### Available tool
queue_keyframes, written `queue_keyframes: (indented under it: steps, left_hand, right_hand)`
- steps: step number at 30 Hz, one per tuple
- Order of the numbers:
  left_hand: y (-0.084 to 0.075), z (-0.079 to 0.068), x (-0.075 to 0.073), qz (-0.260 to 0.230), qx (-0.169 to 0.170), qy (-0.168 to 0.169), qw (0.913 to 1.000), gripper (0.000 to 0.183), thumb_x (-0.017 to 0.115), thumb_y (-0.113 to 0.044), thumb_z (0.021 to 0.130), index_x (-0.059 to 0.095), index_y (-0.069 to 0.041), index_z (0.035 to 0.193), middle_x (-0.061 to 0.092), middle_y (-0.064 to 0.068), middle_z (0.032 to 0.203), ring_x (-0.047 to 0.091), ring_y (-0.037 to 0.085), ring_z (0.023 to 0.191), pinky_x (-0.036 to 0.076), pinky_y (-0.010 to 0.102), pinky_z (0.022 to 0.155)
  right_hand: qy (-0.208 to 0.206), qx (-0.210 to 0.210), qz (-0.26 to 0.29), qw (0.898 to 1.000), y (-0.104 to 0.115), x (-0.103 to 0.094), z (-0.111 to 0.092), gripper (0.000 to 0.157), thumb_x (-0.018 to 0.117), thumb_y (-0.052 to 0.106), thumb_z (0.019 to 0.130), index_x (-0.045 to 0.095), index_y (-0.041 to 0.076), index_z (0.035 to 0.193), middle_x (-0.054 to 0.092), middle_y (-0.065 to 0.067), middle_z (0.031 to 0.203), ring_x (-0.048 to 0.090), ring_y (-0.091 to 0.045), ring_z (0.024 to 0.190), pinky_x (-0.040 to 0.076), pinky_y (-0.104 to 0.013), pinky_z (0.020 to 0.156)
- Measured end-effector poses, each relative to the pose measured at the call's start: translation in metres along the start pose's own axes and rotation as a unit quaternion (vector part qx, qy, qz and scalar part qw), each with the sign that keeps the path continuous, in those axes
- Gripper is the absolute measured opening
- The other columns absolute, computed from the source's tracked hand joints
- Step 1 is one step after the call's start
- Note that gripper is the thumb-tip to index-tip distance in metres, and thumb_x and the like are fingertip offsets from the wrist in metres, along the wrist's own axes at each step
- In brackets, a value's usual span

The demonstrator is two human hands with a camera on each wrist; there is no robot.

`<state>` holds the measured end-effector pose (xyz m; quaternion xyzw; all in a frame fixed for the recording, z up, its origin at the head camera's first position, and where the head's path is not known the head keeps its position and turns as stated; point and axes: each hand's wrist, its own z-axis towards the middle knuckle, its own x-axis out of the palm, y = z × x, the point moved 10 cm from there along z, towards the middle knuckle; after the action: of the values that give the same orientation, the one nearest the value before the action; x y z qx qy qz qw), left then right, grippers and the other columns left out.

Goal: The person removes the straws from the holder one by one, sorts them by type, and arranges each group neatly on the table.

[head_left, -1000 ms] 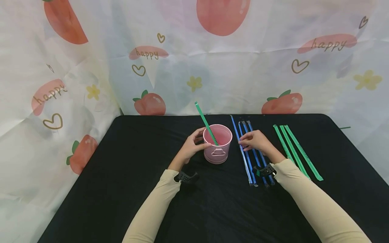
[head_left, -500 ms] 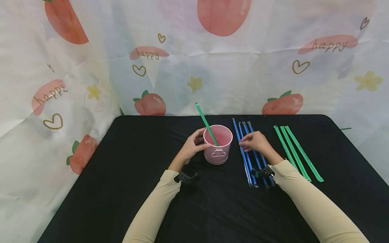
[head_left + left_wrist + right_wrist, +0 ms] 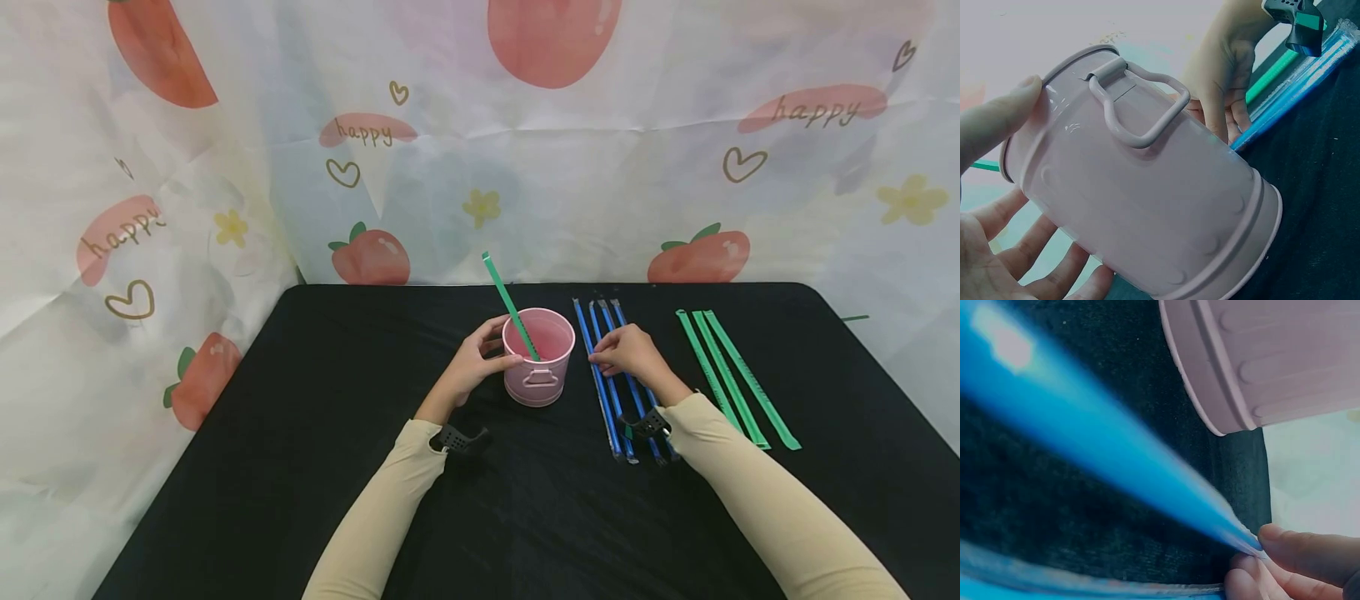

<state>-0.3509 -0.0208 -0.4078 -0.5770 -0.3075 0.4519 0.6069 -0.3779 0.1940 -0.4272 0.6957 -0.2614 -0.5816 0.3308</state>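
Observation:
A small pink bucket (image 3: 538,385) with a loop handle stands upright on the black table. My left hand (image 3: 474,360) holds it from the left, thumb at the rim and fingers spread round the side. One green straw (image 3: 504,287) leans out of the bucket. To the right, my right hand (image 3: 627,353) pinches the leftmost blue straw (image 3: 1116,437) between thumb and fingertips, close over the table. This straw looks sleeved in clear film, crinkled at the end in the left wrist view. Several blue straws (image 3: 633,392) lie alongside, partly hidden under the right hand and wrist strap.
Three green straws (image 3: 742,375) lie side by side further right, partly behind the right sleeve. The black table (image 3: 337,375) ends at the back against a white curtain (image 3: 562,183) printed with peaches and hearts.
The far end of the leftmost blue straw has come down toward the table and nearer the person. The right wrist has shifted slightly left. The left hand and bucket have hardly moved.

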Motion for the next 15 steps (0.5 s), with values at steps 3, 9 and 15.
queue_keyframes:
  steps: [3,9,15]
  left_hand:
    - [-0.0001,0.0005,0.0003,0.0,-0.002,0.001,1.0,0.065,0.069,-0.018,0.084,0.038,-0.014,0.142,0.043,0.013,0.142,0.04,0.033,0.133,0.043,0.048,0.103]
    - [0.0008,0.0012,0.0012,0.003,-0.011,0.004,0.9999,0.063,0.063,-0.007,0.087,0.036,-0.013,0.143,0.041,0.014,0.144,0.038,0.033,0.134,0.042,0.048,0.104]
    - [-0.0031,-0.0005,0.0022,0.004,-0.016,0.008,0.9998,0.063,0.061,-0.004,0.088,0.034,-0.01,0.145,0.039,0.016,0.145,0.037,0.035,0.135,0.04,0.049,0.105]
  right_hand:
    - [0.0,0.003,-0.005,1.0,0.0003,0.0003,0.0006,0.018,0.067,0.004,0.083,0.065,-0.013,0.088,0.069,-0.016,0.073,0.065,-0.01,0.057,0.058,-0.028,0.058]
    - [0.003,0.007,-0.015,1.0,0.001,0.002,0.0019,0.016,0.067,0.004,0.083,0.065,-0.012,0.087,0.069,-0.015,0.072,0.065,-0.009,0.056,0.058,-0.027,0.057]
    - [0.014,0.012,-0.024,1.0,0.0012,0.0048,0.0036,0.015,0.067,0.004,0.083,0.064,-0.011,0.086,0.068,-0.014,0.071,0.064,-0.009,0.056,0.058,-0.028,0.058]
